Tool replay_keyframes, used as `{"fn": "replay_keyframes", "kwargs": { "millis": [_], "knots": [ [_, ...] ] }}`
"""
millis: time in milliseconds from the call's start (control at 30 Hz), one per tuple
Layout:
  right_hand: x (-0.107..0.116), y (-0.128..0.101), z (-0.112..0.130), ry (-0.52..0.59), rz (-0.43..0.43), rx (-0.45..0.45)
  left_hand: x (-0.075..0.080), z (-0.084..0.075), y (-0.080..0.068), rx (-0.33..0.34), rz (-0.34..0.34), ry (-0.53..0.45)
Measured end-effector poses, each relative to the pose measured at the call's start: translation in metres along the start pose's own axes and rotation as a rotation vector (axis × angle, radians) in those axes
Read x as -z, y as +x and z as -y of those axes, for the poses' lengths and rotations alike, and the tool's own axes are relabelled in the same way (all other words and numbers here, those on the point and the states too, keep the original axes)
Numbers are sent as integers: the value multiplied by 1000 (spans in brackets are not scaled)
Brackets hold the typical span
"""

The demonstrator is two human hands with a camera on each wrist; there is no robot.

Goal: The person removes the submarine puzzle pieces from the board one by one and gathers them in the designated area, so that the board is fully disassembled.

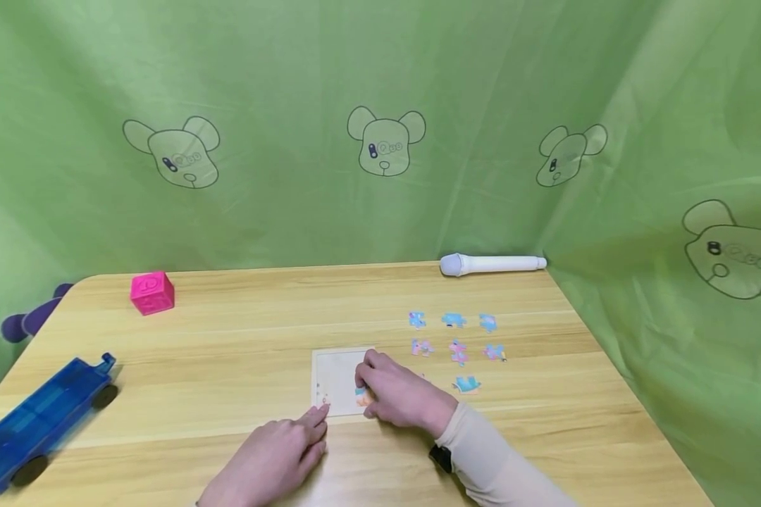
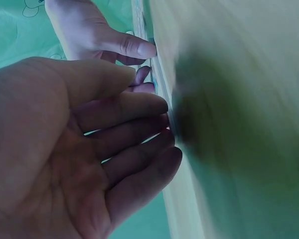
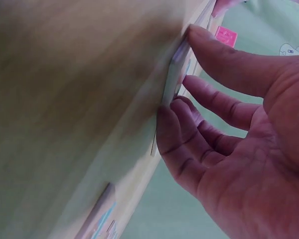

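Note:
A pale puzzle board (image 1: 335, 370) lies flat near the front middle of the wooden table (image 1: 241, 338). My right hand (image 1: 370, 391) rests over the board's right part, with its thumb and fingertips pinching the edges of a blue and orange puzzle piece (image 1: 360, 396) that lies on it. The right wrist view shows the thin piece (image 3: 175, 69) between the thumb and the curled fingers (image 3: 172, 114). My left hand (image 1: 313, 426) lies flat with straight fingers, its tips touching the board's near left corner. Its open palm (image 2: 89, 149) fills the left wrist view.
Several loose puzzle pieces (image 1: 454, 345) lie in rows just right of the board. A pink cube (image 1: 152, 292) sits at the back left, a blue toy car (image 1: 38, 422) at the front left, a white marker-like tube (image 1: 491, 265) at the back edge. Green curtain surrounds the table.

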State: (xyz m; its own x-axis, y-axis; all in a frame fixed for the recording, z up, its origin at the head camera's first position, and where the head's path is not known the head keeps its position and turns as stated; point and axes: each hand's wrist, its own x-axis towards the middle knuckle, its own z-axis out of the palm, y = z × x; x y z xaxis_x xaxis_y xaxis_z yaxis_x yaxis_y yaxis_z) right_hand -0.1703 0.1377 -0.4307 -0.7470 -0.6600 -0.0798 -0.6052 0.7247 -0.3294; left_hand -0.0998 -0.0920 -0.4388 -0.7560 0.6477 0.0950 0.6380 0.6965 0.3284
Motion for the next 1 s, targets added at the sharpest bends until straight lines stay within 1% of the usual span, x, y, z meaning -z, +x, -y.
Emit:
{"fn": "replay_keyframes", "kwargs": {
  "millis": [133,233,467,633,833,1000],
  "knots": [
    [-1,1,0,-7,2,3,1,-4,2,9,-5,41],
    [-2,1,-1,-6,0,8,1,-6,5,5,-6,48],
    [-2,3,-1,3,0,21,-4,-3,7,1,17,1],
    [-1,2,-1,8,2,10,-4,-2,7,7,40,-44],
    [-2,1,-1,3,-6,-1,-4,0,6,6,45,-62],
    [0,1,0,35,-50,-2,-4,1,7,2,49,-75]
  ]
}}
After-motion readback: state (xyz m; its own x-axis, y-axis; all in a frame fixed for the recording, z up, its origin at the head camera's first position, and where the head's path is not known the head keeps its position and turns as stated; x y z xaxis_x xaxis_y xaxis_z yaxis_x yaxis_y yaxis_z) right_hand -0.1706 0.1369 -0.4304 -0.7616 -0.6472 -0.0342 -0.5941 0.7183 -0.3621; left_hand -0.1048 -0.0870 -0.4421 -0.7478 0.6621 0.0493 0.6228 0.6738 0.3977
